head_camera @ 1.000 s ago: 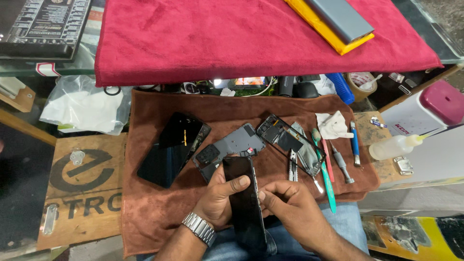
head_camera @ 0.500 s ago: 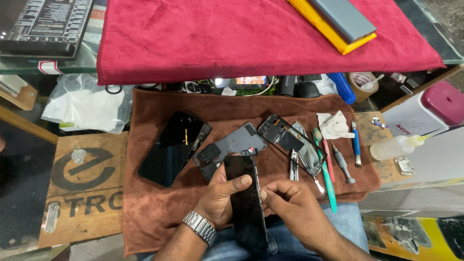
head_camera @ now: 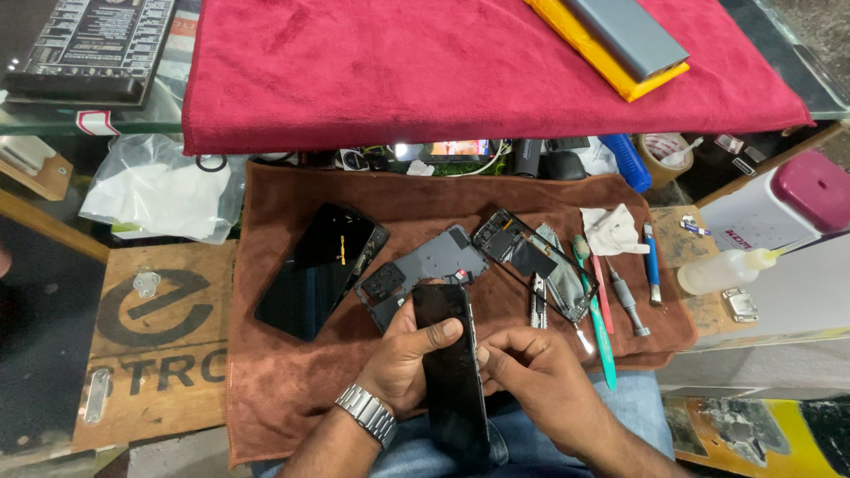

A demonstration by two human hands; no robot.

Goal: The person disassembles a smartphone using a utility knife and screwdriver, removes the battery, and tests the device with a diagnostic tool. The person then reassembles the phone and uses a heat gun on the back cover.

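A black phone stands on its long edge over my lap, its dark glass face toward me. My left hand, with a metal watch on the wrist, grips its left side, thumb lying across the glass. My right hand presses against the phone's right edge with curled fingers. On the brown cloth just beyond lie a grey phone back frame, a black screen panel and an opened phone body.
Tweezers, a green toothbrush, screwdrivers and a blue pen tool lie right of the parts. A clear squeeze bottle stands further right. A red cloth covers the glass shelf above, with a yellow-and-grey box.
The view has shifted slightly. Both hands keep their hold on the phone, with only small finger movement along its right edge.
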